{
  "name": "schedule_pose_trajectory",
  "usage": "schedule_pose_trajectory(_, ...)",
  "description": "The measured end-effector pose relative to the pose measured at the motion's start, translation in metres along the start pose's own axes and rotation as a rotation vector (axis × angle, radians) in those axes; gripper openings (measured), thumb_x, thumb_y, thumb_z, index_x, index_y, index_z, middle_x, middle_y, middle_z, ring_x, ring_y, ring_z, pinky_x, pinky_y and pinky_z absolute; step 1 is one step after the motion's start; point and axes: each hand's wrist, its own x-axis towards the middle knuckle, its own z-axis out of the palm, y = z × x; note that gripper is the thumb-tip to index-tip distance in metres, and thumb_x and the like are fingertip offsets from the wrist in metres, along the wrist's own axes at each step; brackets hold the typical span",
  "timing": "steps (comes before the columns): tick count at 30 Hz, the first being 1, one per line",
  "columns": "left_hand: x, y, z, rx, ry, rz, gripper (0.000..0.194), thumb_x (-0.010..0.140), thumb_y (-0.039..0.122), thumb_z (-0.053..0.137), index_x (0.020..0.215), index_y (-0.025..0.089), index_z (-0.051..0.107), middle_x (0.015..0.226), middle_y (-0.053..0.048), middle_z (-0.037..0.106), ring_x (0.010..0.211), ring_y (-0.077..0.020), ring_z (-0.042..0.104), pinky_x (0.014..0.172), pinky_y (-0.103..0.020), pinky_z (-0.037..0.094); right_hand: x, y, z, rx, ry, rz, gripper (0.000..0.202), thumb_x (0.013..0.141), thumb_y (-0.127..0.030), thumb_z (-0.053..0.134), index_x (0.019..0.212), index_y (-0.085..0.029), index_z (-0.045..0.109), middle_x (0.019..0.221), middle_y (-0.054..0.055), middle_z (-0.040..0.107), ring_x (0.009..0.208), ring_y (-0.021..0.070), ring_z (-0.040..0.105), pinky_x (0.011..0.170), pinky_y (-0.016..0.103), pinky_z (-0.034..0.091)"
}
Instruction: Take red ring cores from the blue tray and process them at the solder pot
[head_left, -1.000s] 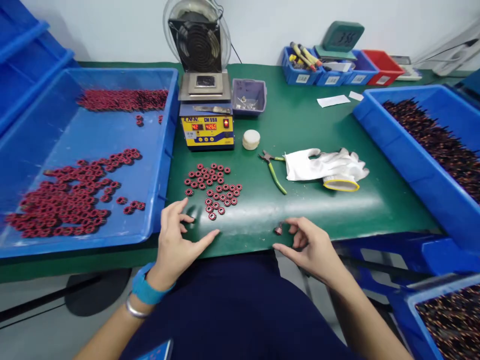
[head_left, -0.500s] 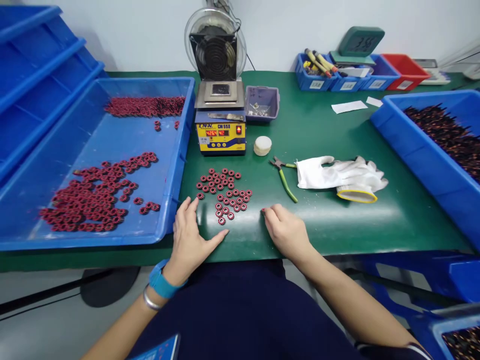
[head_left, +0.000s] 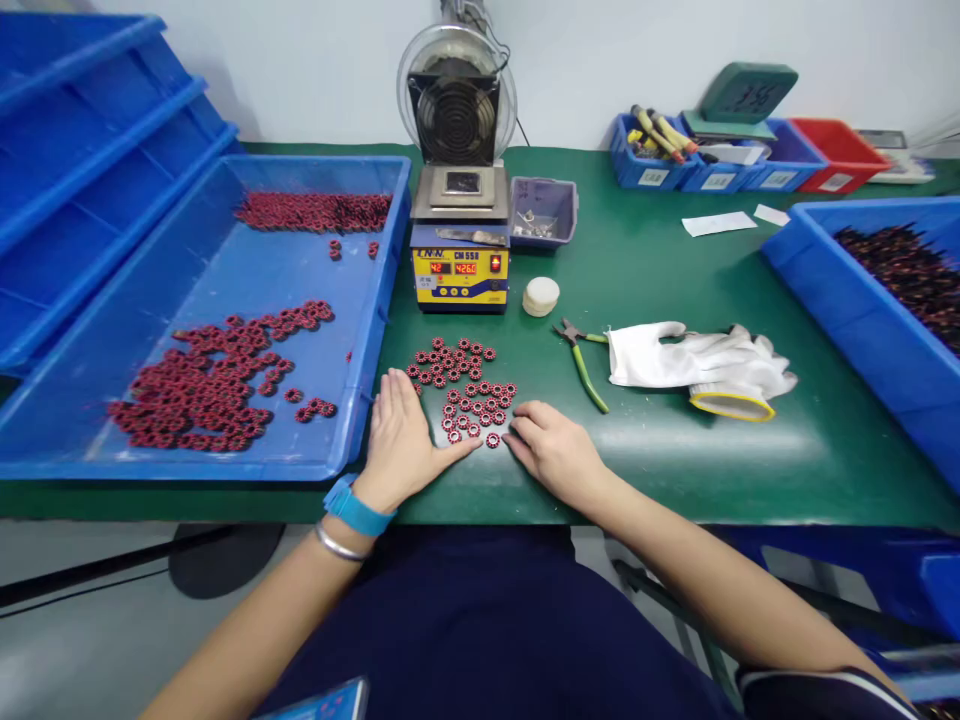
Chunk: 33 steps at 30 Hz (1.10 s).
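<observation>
Small round red rings [head_left: 470, 390] lie flat, holes facing up, between the person's wide-spread left hand [head_left: 401, 445] and narrowly curled right hand [head_left: 559, 452], its grip unclear

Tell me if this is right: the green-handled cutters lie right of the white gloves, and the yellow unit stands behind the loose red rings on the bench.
Not quite: in the head view, the cutters lie left, not right, of the white gloves. The yellow unit does stand behind the loose red rings on the bench.
</observation>
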Motion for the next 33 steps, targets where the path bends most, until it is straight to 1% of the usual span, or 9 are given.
schedule_pose_trajectory(6, 0.027, 0.015, 0.001, 0.047, -0.026, -0.036, 0.137, 0.062, 0.082, 0.06, 0.15, -0.009, 0.007, 0.157, -0.035, 0.014, 0.148, -0.0443, 0.013, 0.117, -0.059, 0.019, 0.032, 0.02, 0.004, 0.136, 0.088, 0.008, 0.017, 0.093, -0.025, 0.052, 0.085, -0.016, 0.063, 0.098, 0.01, 0.063, 0.084, 0.0172, 0.063, 0.076, 0.028, 0.052)
schedule_pose_trajectory(11, 0.036, 0.018, 0.002, -0.007, 0.004, -0.041, 0.134, 0.064, 0.077, 0.064, 0.151, -0.006, 0.006, 0.156, -0.034, 0.016, 0.148, -0.0433, 0.015, 0.118, -0.059, 0.017, 0.022, 0.02, -0.011, 0.282, 0.112, -0.001, 0.024, 0.083, -0.039, 0.065, 0.075, -0.018, 0.055, 0.078, 0.003, 0.056, 0.067, 0.0128, 0.054, 0.064, 0.025, 0.046)
schedule_pose_trajectory(14, 0.029, 0.016, 0.005, -0.115, 0.081, -0.003, 0.131, 0.066, 0.075, 0.065, 0.152, -0.003, 0.003, 0.156, -0.036, 0.016, 0.147, -0.0452, 0.016, 0.116, -0.061, 0.021, 0.016, 0.014, -0.009, 0.225, 0.038, -0.074, 0.034, 0.08, -0.048, 0.068, 0.071, -0.019, 0.054, 0.075, 0.001, 0.055, 0.065, 0.0122, 0.053, 0.061, 0.024, 0.042)
schedule_pose_trajectory(17, 0.006, 0.018, -0.002, -0.234, 0.22, 0.144, 0.118, 0.073, 0.066, 0.065, 0.153, 0.003, 0.004, 0.156, -0.034, 0.02, 0.146, -0.0427, 0.022, 0.114, -0.059, 0.03, 0.02, 0.012, 0.002, 0.165, 0.106, -0.066, 0.031, 0.088, -0.041, 0.061, 0.068, -0.019, 0.053, 0.071, 0.001, 0.054, 0.06, 0.0106, 0.051, 0.057, 0.023, 0.04)
schedule_pose_trajectory(22, -0.044, 0.007, -0.067, -0.34, 0.441, 0.662, 0.064, 0.084, 0.037, 0.065, 0.14, 0.017, 0.041, 0.13, -0.017, 0.06, 0.119, -0.0248, 0.06, 0.097, -0.038, 0.053, 0.025, 0.018, 0.007, 0.317, 0.247, -0.056, 0.031, 0.086, -0.038, 0.065, 0.067, -0.019, 0.049, 0.068, -0.002, 0.05, 0.052, 0.0068, 0.046, 0.052, 0.02, 0.04)
schedule_pose_trajectory(25, -0.042, -0.029, -0.122, -0.224, 0.516, 0.444, 0.042, 0.085, 0.023, 0.064, 0.126, 0.021, 0.054, 0.113, -0.009, 0.067, 0.102, -0.0199, 0.066, 0.088, -0.033, 0.056, 0.023, 0.019, 0.002, 0.364, 0.321, -0.087, 0.027, 0.085, -0.032, 0.068, 0.07, -0.019, 0.05, 0.07, -0.001, 0.052, 0.054, 0.0069, 0.049, 0.052, 0.019, 0.043)
schedule_pose_trajectory(26, -0.034, -0.046, -0.137, -0.204, 0.468, 0.319, 0.041, 0.085, 0.024, 0.063, 0.125, 0.021, 0.055, 0.11, -0.009, 0.067, 0.096, -0.0197, 0.067, 0.085, -0.034, 0.056, 0.022, 0.018, 0.0, 0.371, 0.336, -0.1, 0.025, 0.084, -0.03, 0.068, 0.07, -0.019, 0.051, 0.071, 0.0, 0.054, 0.055, 0.0072, 0.05, 0.053, 0.019, 0.043)
schedule_pose_trajectory(29, 0.004, -0.093, -0.162, -0.03, -0.005, 0.124, 0.062, 0.072, 0.039, 0.074, 0.126, 0.018, 0.054, 0.113, -0.011, 0.064, 0.087, -0.0222, 0.067, 0.077, -0.035, 0.057, 0.023, 0.013, -0.002, 0.378, 0.343, -0.139, 0.023, 0.085, -0.026, 0.067, 0.07, -0.019, 0.051, 0.07, 0.0, 0.055, 0.057, 0.0078, 0.053, 0.053, 0.019, 0.044)
schedule_pose_trajectory(33, 0.044, -0.118, -0.156, 0.291, -0.493, 0.07, 0.076, 0.057, 0.038, 0.082, 0.123, 0.01, 0.056, 0.112, -0.015, 0.062, 0.088, -0.0263, 0.066, 0.077, -0.033, 0.053, 0.022, 0.011, -0.002, 0.361, 0.309, -0.166, 0.021, 0.087, -0.025, 0.065, 0.072, -0.019, 0.052, 0.07, 0.0, 0.055, 0.055, 0.0074, 0.054, 0.052, 0.019, 0.045)
